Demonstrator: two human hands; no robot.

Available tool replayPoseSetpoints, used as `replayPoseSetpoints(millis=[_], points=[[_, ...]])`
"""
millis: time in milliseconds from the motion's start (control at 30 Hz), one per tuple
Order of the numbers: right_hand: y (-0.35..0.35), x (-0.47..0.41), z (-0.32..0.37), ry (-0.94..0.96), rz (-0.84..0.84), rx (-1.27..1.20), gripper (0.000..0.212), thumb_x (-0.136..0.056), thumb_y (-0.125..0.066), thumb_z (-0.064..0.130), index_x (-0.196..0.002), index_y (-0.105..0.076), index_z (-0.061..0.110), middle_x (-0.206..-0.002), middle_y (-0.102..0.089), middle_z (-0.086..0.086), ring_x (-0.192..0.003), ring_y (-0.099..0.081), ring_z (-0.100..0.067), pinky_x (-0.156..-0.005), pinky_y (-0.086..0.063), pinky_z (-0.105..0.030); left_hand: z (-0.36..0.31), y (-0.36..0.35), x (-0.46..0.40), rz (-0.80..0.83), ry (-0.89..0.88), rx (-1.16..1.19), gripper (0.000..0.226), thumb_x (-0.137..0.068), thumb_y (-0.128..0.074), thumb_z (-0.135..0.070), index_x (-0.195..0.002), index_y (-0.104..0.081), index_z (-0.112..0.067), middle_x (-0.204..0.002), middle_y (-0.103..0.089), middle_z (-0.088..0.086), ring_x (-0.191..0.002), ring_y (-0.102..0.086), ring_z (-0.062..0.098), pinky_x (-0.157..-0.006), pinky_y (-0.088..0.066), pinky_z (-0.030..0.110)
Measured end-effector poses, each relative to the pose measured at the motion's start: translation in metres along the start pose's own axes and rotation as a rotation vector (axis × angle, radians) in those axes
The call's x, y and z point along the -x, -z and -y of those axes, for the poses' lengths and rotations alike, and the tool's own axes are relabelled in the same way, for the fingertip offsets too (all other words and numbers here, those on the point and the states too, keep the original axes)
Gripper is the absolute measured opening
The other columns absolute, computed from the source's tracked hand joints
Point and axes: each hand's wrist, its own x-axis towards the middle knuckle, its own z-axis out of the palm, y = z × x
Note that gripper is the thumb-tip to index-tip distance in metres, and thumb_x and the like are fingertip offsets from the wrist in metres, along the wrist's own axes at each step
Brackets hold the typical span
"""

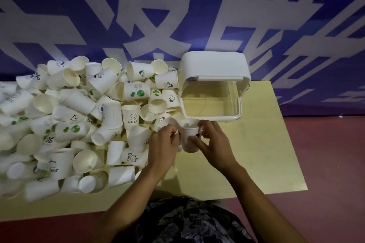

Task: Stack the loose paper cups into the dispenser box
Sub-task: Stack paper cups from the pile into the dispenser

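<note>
Two hands hold one upright cup (190,138): left hand (165,142) seemingly pinching its rim, right hand (212,140) gripping its side; seat cups squarely before reaching beyond to the dispenser box (212,89)

"HELLO" under a smiley on one cup (132,116); "Bear" on another cup (132,157)

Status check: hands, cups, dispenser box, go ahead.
Both hands, left and right, hold one upright cup. Dispenser box open, looks empty. Path clear.
</note>
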Motion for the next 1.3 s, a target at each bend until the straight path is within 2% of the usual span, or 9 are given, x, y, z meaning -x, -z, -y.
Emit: replayPoseSetpoints(millis=[133, 300, 400, 500, 567, 733, 900, 1133, 1300], points=[[0.019, -0.006, -0.021, 0.067, -0.099, 0.141, 0.012, -0.088, -0.069, 0.03, -0.093, -0.067, 0.019, -0.091, -0.049, 0.003, -0.077, -0.051, -0.014, -0.062, -0.05, -0.037, -0.013, -0.013, -0.01, 0.02, -0.123, -0.061, 0.011, -0.09, -0.058, -0.015, -0.08, -0.056, -0.016, -0.074, -0.058, -0.005, -0.069, -0.049, 0.013, -0.058, -0.038, 0.03], [0.046, -0.018, -0.055, 0.036, -0.242, 0.248, 0.006, -0.087, -0.072, 0.021, -0.087, -0.072, 0.015, -0.092, -0.055, -0.001, -0.088, -0.05, -0.024, -0.061, -0.043, -0.029, -0.029, -0.038, -0.036, -0.006, -0.17, -0.16, 0.024, -0.097, -0.05, -0.02, -0.074, -0.054, -0.015, -0.068, -0.052, -0.002, -0.067, -0.041, 0.017, -0.06, -0.033, 0.032], [0.064, -0.031, -0.08, 0.014, -0.213, 0.224, 0.008, -0.09, -0.065, 0.009, -0.083, -0.068, 0.009, -0.084, -0.063, -0.004, -0.077, -0.057, -0.029, -0.057, -0.046, -0.031, -0.042, -0.054, -0.052, -0.014, -0.178, -0.232, 0.027, -0.095, -0.054, -0.019, -0.071, -0.061, -0.011, -0.066, -0.059, 0.004, -0.065, -0.042, 0.016, -0.058, -0.033, 0.031], [0.08, -0.047, -0.101, 0.008, -0.195, 0.243, 0.012, -0.092, -0.061, 0.007, -0.08, -0.064, 0.009, -0.074, -0.063, -0.005, -0.063, -0.054, -0.028, -0.051, -0.045, -0.032, -0.057, -0.068, -0.068, 0.024, -0.174, -0.259, 0.027, -0.089, -0.062, -0.017, -0.062, -0.057, -0.013, -0.063, -0.059, 0.004, -0.066, -0.045, 0.019, -0.056, -0.028, 0.03], [0.09, -0.059, -0.114, 0.013, -0.173, 0.258, 0.011, -0.091, -0.062, 0.006, -0.08, -0.065, 0.008, -0.073, -0.065, -0.006, -0.06, -0.054, -0.027, -0.051, -0.045, -0.03, -0.063, -0.083, -0.083, 0.052, -0.157, -0.273, 0.026, -0.088, -0.061, -0.018, -0.062, -0.057, -0.015, -0.066, -0.061, 0.005, -0.07, -0.048, 0.02, -0.056, -0.032, 0.032], [0.099, -0.091, -0.143, 0.023, -0.063, 0.32, 0.013, -0.087, -0.062, 0.002, -0.078, -0.064, 0.01, -0.068, -0.064, -0.006, -0.054, -0.054, -0.029, -0.048, -0.044, -0.03, -0.07, -0.123, -0.115, 0.123, -0.127, -0.418, 0.019, -0.094, -0.05, -0.012, -0.083, -0.065, -0.007, -0.086, -0.066, 0.011, -0.089, -0.056, 0.028, -0.065, -0.041, 0.034], [0.093, -0.116, -0.175, -0.001, 0.041, 0.412, 0.015, -0.09, -0.064, 0.015, -0.076, -0.069, 0.013, -0.071, -0.068, -0.007, -0.057, -0.06, -0.033, -0.048, -0.04, -0.028, -0.067, -0.154, -0.136, 0.212, -0.072, -0.601, 0.016, -0.09, -0.056, -0.009, -0.099, -0.07, -0.012, -0.094, -0.068, 0.007, -0.096, -0.058, 0.025, -0.07, -0.048, 0.033], [0.075, -0.127, -0.2, 0.013, 0.275, 0.501, 0.014, -0.09, -0.059, 0.013, -0.092, -0.074, 0.013, -0.087, -0.07, -0.011, -0.076, -0.064, -0.036, -0.06, -0.051, -0.036, -0.06, -0.183, -0.142, 0.325, -0.029, -0.681, 0.022, -0.093, -0.051, -0.011, -0.105, -0.069, -0.011, -0.1, -0.067, 0.009, -0.096, -0.059, 0.024, -0.077, -0.05, 0.033], [0.073, -0.122, -0.202, 0.064, 0.248, 0.508, 0.022, -0.08, -0.07, 0.014, -0.102, -0.072, 0.017, -0.1, -0.073, -0.005, -0.093, -0.064, -0.033, -0.077, -0.047, -0.039, -0.057, -0.175, -0.129, 0.243, -0.034, -0.474, 0.025, -0.092, -0.052, -0.021, -0.111, -0.068, -0.014, -0.108, -0.067, 0.006, -0.103, -0.056, 0.026, -0.081, -0.048, 0.035]])
